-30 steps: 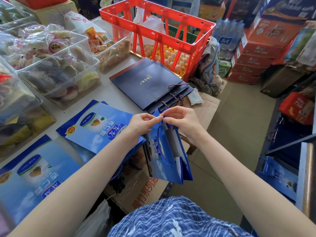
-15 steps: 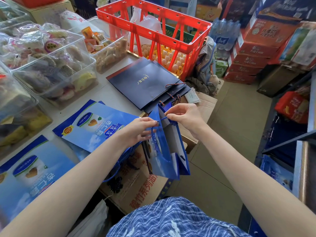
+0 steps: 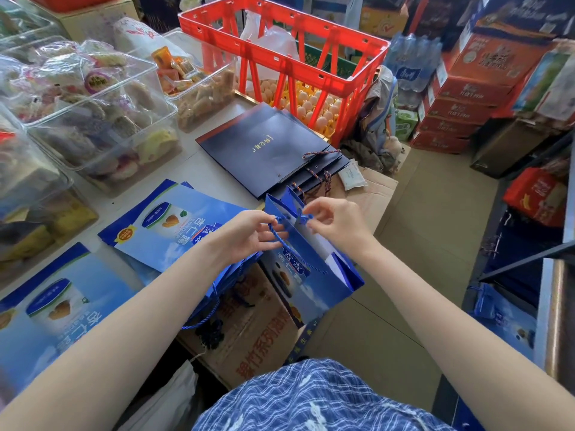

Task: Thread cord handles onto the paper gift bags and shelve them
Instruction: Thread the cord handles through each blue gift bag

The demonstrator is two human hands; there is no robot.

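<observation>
I am holding the blue gift bag [image 3: 306, 269] just off the surface [image 3: 217, 181] edge, above the cardboard box [image 3: 249, 334], with bare floor [image 3: 420, 237] opening to my right. The bag's bottom is blurring into the box. My left hand [image 3: 249, 236] is pinching the blue cord [image 3: 281, 239]; my right hand [image 3: 337, 223] is pinching its knotted end at the rim.

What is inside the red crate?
The red crate holds eggs on yellow trays, seen through its slats, and a white plastic bag higher up. What lies under the trays is hidden.
</observation>
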